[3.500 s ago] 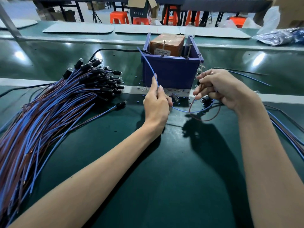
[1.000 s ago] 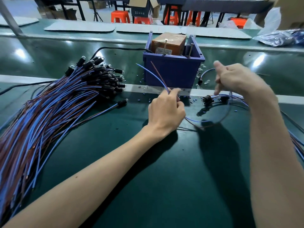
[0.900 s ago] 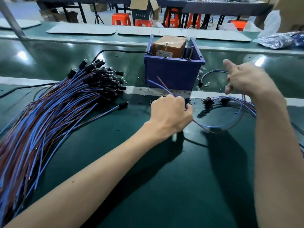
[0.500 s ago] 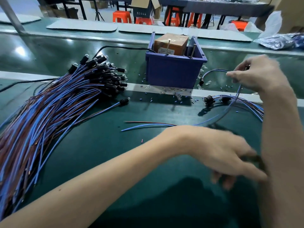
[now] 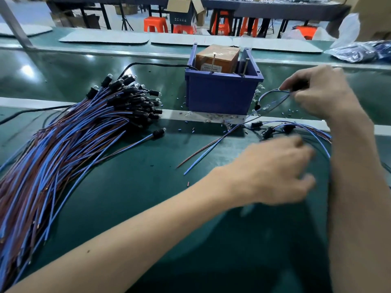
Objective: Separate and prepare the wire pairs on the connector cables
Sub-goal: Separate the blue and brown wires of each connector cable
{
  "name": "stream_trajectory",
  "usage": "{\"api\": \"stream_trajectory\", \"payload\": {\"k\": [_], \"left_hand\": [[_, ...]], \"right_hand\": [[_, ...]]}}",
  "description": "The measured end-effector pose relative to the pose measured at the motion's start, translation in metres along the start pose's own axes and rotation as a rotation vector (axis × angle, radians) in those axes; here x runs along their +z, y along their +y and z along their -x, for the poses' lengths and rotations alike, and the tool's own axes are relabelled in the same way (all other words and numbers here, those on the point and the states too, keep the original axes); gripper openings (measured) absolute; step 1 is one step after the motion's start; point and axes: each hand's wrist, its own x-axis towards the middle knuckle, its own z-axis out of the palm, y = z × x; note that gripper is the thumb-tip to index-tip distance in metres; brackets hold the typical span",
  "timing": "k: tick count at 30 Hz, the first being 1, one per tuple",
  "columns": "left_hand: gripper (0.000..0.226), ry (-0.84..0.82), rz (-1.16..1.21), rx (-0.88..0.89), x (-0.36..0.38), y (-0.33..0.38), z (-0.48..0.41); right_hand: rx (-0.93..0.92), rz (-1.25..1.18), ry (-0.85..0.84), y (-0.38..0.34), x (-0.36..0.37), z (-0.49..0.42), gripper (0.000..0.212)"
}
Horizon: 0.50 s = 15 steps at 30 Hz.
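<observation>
Two hands work over the dark green worktop point(image 5: 137, 208). Our right hand point(image 5: 323, 96) pinches the black connector end of a blue-and-brown cable point(image 5: 273, 92), raised just right of the blue plastic bin point(image 5: 220, 96), and the wires loop downward. Our left hand point(image 5: 279, 172), blurred, hovers low with fingers loosely extended. Beside it lie two separated wire ends point(image 5: 208, 152) on the worktop, one blue and one brown. A few black-tipped cables point(image 5: 275, 129) lie beyond, and a large heap of blue and brown cables point(image 5: 63, 155) fills the left. A brown cardboard box point(image 5: 218, 58) sits in the bin.
</observation>
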Motion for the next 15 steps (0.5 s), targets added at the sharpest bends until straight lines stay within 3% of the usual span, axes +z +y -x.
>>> {"api": "stream_trajectory", "payload": {"k": [2,5,8,10,12,15], "left_hand": [[0.04,0.207,-0.161,-0.228,-0.002,-0.02,-0.004],[0.049,0.118,-0.287,-0.489,0.001,-0.047,-0.008],[0.043,0.129,-0.324,-0.474,0.01,-0.055,-0.011],[0.031,0.186,-0.312,-0.407,0.014,-0.052,-0.014],[0.026,0.207,-0.235,-0.358,0.014,-0.047,-0.017],[0.031,0.165,-0.119,-0.331,0.019,-0.028,-0.026]], "right_hand": [[0.006,-0.025,-0.087,0.003,-0.001,-0.001,0.039],[0.035,-0.171,-0.168,0.007,-0.003,-0.003,0.041],[0.057,-0.579,-0.152,0.008,-0.005,-0.003,0.043],[0.053,-0.714,-0.093,0.01,-0.006,-0.005,0.039],[0.056,-0.674,-0.031,0.012,-0.004,-0.008,0.026],[0.075,-0.347,0.052,0.019,-0.001,-0.012,0.016]]}}
